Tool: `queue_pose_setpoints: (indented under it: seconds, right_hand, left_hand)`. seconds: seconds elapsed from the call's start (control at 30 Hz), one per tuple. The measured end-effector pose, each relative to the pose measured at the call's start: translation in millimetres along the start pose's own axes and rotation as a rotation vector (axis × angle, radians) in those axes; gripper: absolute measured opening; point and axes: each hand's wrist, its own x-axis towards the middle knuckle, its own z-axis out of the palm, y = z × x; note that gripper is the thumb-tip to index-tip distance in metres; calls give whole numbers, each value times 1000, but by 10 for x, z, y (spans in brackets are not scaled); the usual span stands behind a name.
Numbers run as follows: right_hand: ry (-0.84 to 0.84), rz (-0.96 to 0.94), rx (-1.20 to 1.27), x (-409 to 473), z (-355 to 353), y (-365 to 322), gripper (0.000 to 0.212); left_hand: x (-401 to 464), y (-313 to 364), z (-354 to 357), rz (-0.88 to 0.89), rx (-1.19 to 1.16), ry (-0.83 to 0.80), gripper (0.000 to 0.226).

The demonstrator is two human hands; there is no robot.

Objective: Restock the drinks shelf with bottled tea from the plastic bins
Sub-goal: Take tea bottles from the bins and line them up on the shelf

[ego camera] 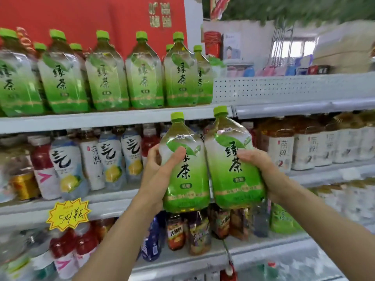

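— What were the hands doing?
— The left hand (162,167) gripped one green tea bottle (185,169), the right hand (261,171) another (233,161) (both upright, touching side by side).
— Where, against the top shelf (113,118)?
— Just below its front edge. Farther back, on that shelf, stood a row of matching bottles (105,78).

Two held bottles (213,169) side by side, before middle shelf (324,173); bottle row (101,78) on top shelf (101,118) above-left.
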Motion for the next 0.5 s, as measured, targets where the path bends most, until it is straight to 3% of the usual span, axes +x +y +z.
queue_pose_setpoints:
  seconds: [0.1,0.23,0.33,0.5]
  right_hand:
    - [-39,-98,-22,242,-105,-387,58]
    - [-25,-185,-4,627,-197,-839,85]
    - [15,-278,-18,944,-224,-1144,90]
    - [130,-396,-4,1505,-284,-1400,81]
  left_hand:
    - [205,250,203,92,10,35,75]
    - [472,575,380,182,11,106,79]
    - [658,810,491,269,20,135,60]
    - [941,1032,661,350,23,208,90]
